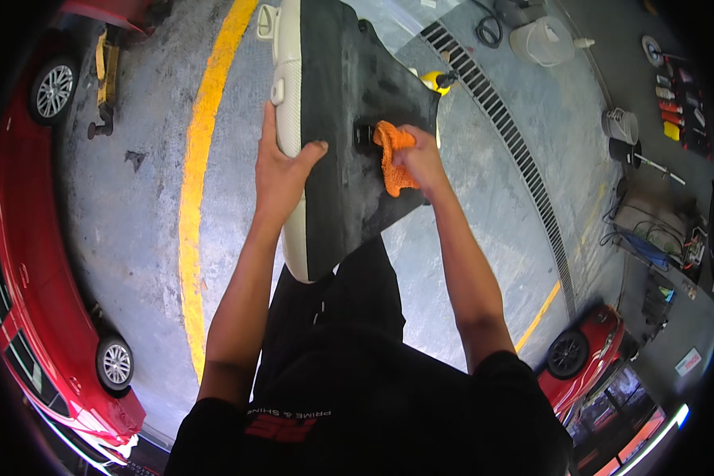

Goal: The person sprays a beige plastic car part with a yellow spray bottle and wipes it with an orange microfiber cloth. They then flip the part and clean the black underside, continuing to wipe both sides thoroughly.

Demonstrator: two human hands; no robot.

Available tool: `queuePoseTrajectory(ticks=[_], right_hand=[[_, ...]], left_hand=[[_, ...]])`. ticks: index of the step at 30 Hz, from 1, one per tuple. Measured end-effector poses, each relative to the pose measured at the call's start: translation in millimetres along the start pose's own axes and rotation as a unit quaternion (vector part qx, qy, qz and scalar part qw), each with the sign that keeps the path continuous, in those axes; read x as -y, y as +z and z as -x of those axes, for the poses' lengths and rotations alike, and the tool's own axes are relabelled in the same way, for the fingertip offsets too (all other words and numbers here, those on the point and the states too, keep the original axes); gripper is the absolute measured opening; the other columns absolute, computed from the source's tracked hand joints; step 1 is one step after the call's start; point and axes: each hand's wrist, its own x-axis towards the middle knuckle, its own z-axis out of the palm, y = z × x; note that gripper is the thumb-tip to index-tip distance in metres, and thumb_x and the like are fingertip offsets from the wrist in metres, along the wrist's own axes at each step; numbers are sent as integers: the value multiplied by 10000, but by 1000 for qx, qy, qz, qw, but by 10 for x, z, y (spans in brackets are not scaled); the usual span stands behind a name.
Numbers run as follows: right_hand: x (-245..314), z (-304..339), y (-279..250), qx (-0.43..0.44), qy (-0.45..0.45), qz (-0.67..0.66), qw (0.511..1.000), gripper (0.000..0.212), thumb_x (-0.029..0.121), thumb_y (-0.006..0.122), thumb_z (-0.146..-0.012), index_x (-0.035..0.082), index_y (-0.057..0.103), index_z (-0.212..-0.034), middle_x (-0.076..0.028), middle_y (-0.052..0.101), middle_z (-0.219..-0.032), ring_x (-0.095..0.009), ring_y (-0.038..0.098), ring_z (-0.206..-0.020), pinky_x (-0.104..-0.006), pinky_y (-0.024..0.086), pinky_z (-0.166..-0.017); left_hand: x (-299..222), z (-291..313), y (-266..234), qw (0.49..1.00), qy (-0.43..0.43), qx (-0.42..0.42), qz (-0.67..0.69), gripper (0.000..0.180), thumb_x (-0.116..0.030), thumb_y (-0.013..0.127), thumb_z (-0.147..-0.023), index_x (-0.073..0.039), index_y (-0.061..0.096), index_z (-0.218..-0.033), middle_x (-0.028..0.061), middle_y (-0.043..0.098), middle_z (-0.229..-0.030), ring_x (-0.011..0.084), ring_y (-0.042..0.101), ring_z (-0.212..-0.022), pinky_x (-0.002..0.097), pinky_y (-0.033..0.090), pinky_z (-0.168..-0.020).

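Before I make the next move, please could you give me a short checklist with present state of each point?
1. Left hand on the panel: ok, thumb on its dark face, fingers along the cream edge.
2. Orange cloth in right hand: ok.
3. Cloth against the dark face: ok, it appears to touch.
4. Dark face even in tone: not ok, it looks blotchy.
5. Panel's underside supported: cannot tell, hidden.

Fuzzy cloth (394,163), matt dark panel (333,182), glossy red car (44,254)
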Motion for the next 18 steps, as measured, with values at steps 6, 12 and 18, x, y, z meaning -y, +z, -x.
queuePoseTrajectory(ticks=[6, 12, 18], right_hand=[[69, 129, 553, -137, -234, 456, 848, 342, 34, 697, -762, 55, 730, -1102, -160, 635, -1119, -379, 675, -925, -504, 564, -788], [182, 422, 530, -37, -92, 163, 982, 579, 335, 699, -888, 38, 598, -1374, -302, 567, -1360, -415, 605, -1251, -486, 510, -1011], [-958, 729, 965, -240, -164, 245, 925, 574, 403, 617, -1007, 188, 537, -1534, -214, 474, -1476, -408, 469, -1355, -580, 383, -1063]], left_hand=[[-186, -19, 42, 996, -39, 31, 78, 1037, -171, 804, -802, -9, 242, -1658, 225, 562, -1440, 262, 613, -1242, 359, 508, -1045], [42, -40, 42, 999, 33, 9, 19, 980, -131, 801, -826, 64, 265, -1623, 218, 476, -1539, 263, 535, -1333, 349, 433, -1128], [-70, 153, 150, 998, 29, 21, 57, 847, -93, 683, -880, 19, 303, -1630, 176, 500, -1505, 262, 529, -1310, 354, 405, -1141]])
